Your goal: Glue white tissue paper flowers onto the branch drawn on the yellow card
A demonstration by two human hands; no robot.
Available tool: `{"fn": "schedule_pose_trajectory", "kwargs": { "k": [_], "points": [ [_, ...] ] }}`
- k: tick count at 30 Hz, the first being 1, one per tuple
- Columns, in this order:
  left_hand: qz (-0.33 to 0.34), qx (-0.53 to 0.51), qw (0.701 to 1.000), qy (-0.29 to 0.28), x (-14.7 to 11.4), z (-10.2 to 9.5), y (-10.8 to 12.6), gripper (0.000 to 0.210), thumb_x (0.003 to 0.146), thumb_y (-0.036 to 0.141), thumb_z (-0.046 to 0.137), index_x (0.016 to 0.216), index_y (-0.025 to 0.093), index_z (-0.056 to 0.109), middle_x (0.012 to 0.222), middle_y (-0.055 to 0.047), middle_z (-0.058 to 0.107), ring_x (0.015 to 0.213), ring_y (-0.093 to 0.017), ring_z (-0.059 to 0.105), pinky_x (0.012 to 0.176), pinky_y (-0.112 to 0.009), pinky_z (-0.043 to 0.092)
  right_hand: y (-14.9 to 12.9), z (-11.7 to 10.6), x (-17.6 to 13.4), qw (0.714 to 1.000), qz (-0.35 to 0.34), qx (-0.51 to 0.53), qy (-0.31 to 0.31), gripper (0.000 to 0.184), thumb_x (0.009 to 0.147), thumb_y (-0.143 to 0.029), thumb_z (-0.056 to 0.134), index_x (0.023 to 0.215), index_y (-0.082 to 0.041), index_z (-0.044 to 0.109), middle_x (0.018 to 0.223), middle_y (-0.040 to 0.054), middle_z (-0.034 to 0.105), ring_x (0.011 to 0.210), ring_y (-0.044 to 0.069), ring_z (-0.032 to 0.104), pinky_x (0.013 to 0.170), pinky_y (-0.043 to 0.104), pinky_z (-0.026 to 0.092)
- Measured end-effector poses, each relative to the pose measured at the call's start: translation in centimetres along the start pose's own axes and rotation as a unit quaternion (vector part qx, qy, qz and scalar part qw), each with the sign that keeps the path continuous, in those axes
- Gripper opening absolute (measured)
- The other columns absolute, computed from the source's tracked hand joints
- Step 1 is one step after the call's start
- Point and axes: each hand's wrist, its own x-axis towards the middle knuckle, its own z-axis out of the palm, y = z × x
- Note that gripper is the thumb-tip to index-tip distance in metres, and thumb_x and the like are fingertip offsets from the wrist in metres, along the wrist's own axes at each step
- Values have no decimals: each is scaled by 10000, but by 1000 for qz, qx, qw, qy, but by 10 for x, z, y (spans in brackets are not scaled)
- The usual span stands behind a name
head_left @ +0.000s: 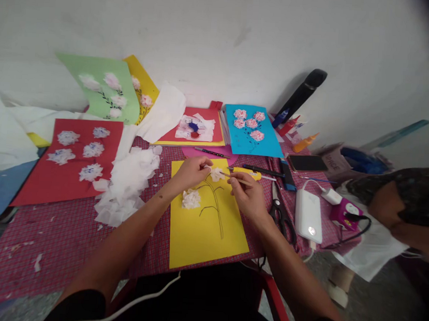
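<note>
A yellow sheet of paper (209,247) lies before me with a branched stem drawn on it in dark line. One white crumpled tissue-paper flower (191,199) sits on its left side. A second tissue-paper flower (218,174) is at the top of the stem, between my hands. My left hand (192,172) has its fingers curled together at this flower's left edge, pinching it. My right hand (249,195) grips a slim pointed stick (240,180), perhaps a brush or pencil, whose tip touches the flower's right side.
Cut white tissue (127,184) is piled left, near a red flower card (101,173). Black scissors (279,215), a yellow glue tube (248,173) and a white power bank (308,215) lie right. A blue flower card (253,129) stands behind. Another person's arm (407,211) is far right.
</note>
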Motion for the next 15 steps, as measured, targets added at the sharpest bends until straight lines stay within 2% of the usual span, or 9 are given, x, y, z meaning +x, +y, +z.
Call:
{"fn": "schedule_pose_trajectory", "kwargs": {
  "k": [6,15],
  "points": [
    [1,0,1000,-3,0,0,0,229,875,250,605,1052,182,733,928,-48,762,790,-167,680,780,-304,543,-4,-3,-1,1000,5,1,-3,228,945,-397,596,1032,-215,703,930,66,739,775,201,691,614,296,521],
    [-3,1,1000,-1,-1,-1,1,233,872,247,603,1054,181,733,939,-53,766,796,-172,685,785,-309,547,-9,-7,-4,1000,0,11,8,225,958,-403,584,1027,-219,694,870,44,726,642,161,635,591,291,501]
  ]
}}
